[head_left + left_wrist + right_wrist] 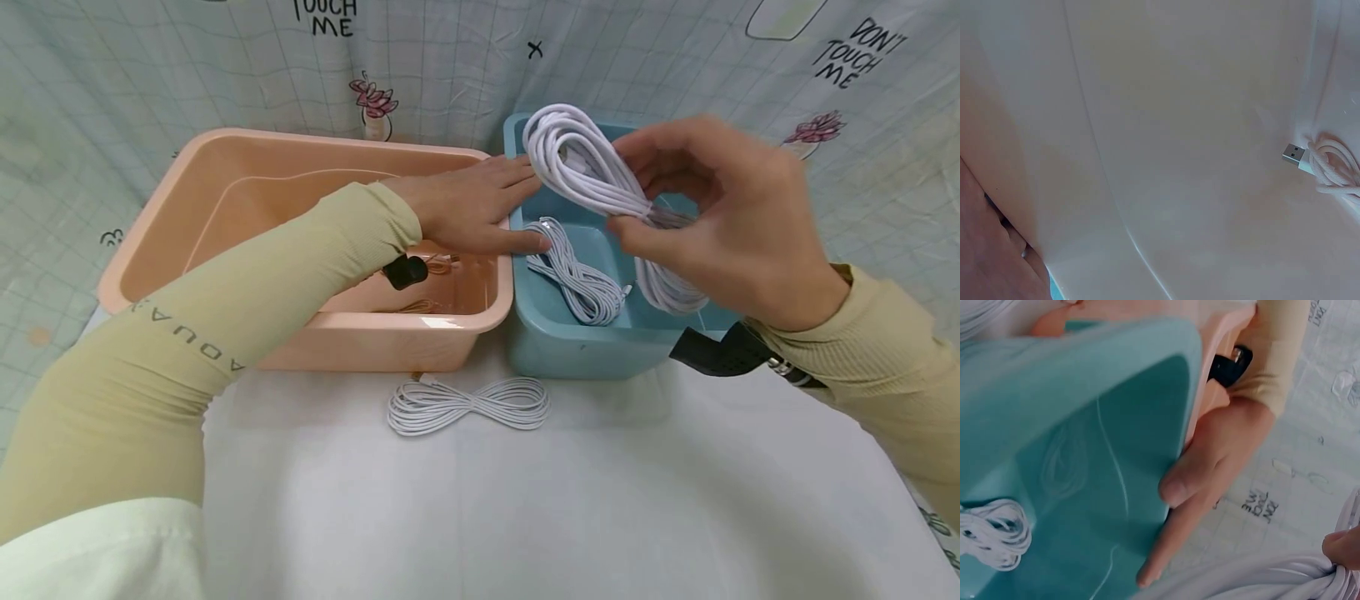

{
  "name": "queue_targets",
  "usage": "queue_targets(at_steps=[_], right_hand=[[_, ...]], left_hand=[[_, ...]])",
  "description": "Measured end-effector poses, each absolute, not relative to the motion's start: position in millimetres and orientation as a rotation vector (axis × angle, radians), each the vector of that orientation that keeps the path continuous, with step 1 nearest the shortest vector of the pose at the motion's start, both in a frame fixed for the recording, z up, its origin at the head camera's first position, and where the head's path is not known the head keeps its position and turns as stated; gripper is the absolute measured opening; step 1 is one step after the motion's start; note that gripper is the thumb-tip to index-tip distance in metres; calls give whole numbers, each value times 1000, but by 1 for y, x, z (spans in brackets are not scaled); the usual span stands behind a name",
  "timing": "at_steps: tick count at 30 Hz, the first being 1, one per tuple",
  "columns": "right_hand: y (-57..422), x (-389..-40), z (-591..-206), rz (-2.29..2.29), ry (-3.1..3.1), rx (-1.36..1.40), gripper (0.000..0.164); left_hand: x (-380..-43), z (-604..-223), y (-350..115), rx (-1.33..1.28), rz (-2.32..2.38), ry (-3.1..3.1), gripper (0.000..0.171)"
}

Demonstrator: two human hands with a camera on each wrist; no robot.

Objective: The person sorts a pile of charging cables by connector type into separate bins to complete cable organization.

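Note:
My right hand pinches a bundled white cable above the blue bin. In the right wrist view only part of the right thumb shows, beside the held cable. With fingers straight, my left hand lies across the adjoining rims of the peach bin and the blue bin; its fingertips reach over the blue side. A second coiled white cable lies inside the blue bin. On the white cloth before the bins is another white cable, tied in a figure-eight.
A small cable with a USB plug lies in the peach bin, partly behind the left forearm. White cloth covers the table. Behind the bins hangs a printed grid-pattern sheet.

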State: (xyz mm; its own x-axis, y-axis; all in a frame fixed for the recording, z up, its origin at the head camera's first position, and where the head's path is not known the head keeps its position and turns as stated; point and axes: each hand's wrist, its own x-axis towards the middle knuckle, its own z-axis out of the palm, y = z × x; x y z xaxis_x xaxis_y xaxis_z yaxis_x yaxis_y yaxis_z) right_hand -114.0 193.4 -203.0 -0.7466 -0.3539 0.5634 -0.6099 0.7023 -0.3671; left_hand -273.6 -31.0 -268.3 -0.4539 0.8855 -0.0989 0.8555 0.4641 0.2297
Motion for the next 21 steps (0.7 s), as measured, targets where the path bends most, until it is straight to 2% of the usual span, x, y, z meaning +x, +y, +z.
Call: queue_targets(at_steps=[21], right_hand=[[207, -163, -210, 808, -2529, 359, 52]], left_hand=[[-273, -267, -30, 1479, 141, 2513, 95]])
